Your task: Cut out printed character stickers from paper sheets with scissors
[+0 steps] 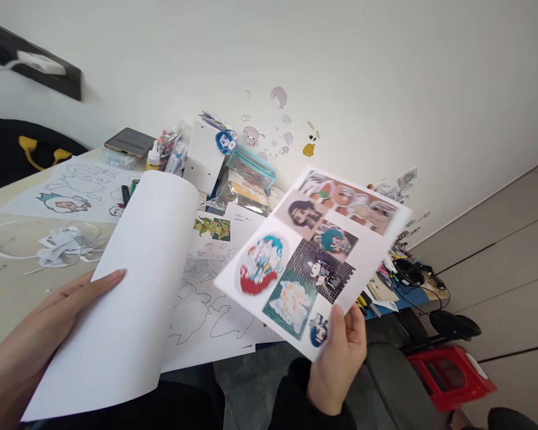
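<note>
My left hand grips a blank white sheet of paper by its left edge, thumb on top; the sheet bends over in a curve. Between the thumb and fingers of my right hand is a sheet of printed pictures, held tilted above the table by its lower right corner. It carries several coloured character images. Beneath both, papers with outline drawings lie on the table, partly covered by the blank sheet. A small green printed picture shows at their upper part.
Paper scraps and a drawing sheet lie on the left of the table. A glue bottle, a white file box and a teal pouch stand by the wall. A red plastic stool is at right.
</note>
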